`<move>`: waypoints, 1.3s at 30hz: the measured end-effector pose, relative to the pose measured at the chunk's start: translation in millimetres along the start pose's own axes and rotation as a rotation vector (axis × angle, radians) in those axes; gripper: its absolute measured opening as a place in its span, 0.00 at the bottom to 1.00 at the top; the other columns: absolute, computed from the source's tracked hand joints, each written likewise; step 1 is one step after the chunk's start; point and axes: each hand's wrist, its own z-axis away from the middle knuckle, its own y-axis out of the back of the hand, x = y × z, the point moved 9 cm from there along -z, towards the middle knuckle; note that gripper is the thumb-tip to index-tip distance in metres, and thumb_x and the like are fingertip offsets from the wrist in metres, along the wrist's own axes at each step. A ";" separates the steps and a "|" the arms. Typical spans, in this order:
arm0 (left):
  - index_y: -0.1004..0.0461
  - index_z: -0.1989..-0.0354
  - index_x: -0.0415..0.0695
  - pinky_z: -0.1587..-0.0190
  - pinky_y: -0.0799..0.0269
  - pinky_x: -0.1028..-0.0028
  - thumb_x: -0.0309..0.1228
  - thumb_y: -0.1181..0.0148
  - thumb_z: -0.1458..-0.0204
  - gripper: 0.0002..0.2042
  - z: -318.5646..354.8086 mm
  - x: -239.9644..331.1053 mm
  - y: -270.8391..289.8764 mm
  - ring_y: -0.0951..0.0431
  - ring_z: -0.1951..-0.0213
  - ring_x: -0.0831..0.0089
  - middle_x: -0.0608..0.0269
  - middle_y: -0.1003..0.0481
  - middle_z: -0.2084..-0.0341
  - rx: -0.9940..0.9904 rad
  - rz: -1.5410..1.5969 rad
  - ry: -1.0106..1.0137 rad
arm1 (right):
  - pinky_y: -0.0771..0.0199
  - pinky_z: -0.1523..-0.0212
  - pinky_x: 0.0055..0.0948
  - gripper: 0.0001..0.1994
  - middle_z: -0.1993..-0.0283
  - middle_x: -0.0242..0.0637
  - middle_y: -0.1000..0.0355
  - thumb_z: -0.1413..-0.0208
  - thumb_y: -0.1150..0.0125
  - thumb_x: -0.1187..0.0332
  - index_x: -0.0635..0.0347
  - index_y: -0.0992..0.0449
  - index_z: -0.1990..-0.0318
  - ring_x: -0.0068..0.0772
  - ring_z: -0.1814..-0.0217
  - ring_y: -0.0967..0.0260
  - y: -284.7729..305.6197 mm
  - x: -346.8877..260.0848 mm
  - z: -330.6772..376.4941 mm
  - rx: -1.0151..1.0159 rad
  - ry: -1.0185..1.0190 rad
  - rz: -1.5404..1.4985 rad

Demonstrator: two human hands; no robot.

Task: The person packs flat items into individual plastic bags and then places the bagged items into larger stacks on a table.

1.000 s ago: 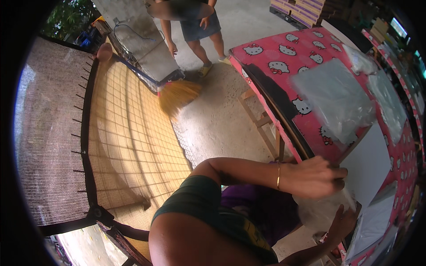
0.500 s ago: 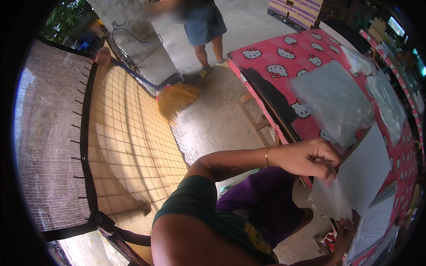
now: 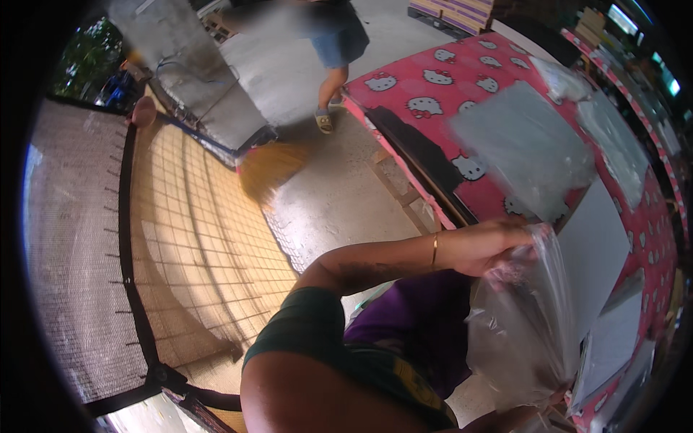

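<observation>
The fingers [image 3: 521, 239] of the left hand [image 3: 488, 247] are bent inward and closed on the upper edge of a clear bag [image 3: 518, 321], pinching its film. The right hand [image 3: 557, 395] is at the bag's lower end, mostly hidden by the plastic; how far its fingers are open, and whether they grip, I cannot tell.

Nearest is the green sleeve [image 3: 303, 317] on the left arm, with purple cloth [image 3: 419, 310] over the lap beyond it. A gold bracelet [image 3: 435, 249] circles the left wrist. The bag hangs stretched between the hands, in front of the table's near edge, its film wrinkled and see-through.

Just right of the bag, a white sheet [image 3: 595, 249] lies on the table [image 3: 426, 108], whose pink cover bears white cat faces. Farther up it lie a wide clear packet [image 3: 523, 141] and a narrower one [image 3: 613, 151] to its right.

To the left runs a tan screen [image 3: 206, 224] behind wire mesh. A yellow broom [image 3: 271, 169] hangs head down by a grey pillar [image 3: 184, 65]. Beyond, a person [image 3: 336, 50] in blue shorts stands near the table's far corner, and a stack of boxes [image 3: 455, 11] sits farthest off.
</observation>
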 end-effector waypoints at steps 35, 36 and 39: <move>0.33 0.65 0.43 0.66 0.32 0.80 0.21 0.45 0.48 0.05 -33.3 -62.4 54.3 0.30 0.71 0.82 0.68 0.30 0.74 0.511 -0.698 -0.254 | 0.34 0.67 0.18 0.13 0.62 0.30 0.34 0.46 0.48 0.81 0.59 0.33 0.54 0.18 0.64 0.36 -14.4 109.7 98.1 0.986 -0.552 -0.505; 0.34 0.63 0.42 0.66 0.34 0.81 0.21 0.46 0.48 0.06 -32.3 -64.3 47.5 0.31 0.72 0.82 0.69 0.31 0.75 0.598 -0.785 -0.319 | 0.34 0.67 0.19 0.14 0.62 0.31 0.34 0.46 0.47 0.80 0.59 0.34 0.52 0.18 0.65 0.36 -9.0 111.8 99.1 1.125 -0.545 -0.494; 0.35 0.51 0.37 0.64 0.28 0.75 0.22 0.47 0.46 0.14 -36.1 -58.7 31.6 0.26 0.69 0.71 0.58 0.28 0.68 0.632 -1.008 -0.570 | 0.30 0.57 0.26 0.19 0.52 0.41 0.32 0.40 0.44 0.70 0.61 0.36 0.43 0.27 0.51 0.34 -1.4 112.6 98.9 1.220 -0.514 -0.145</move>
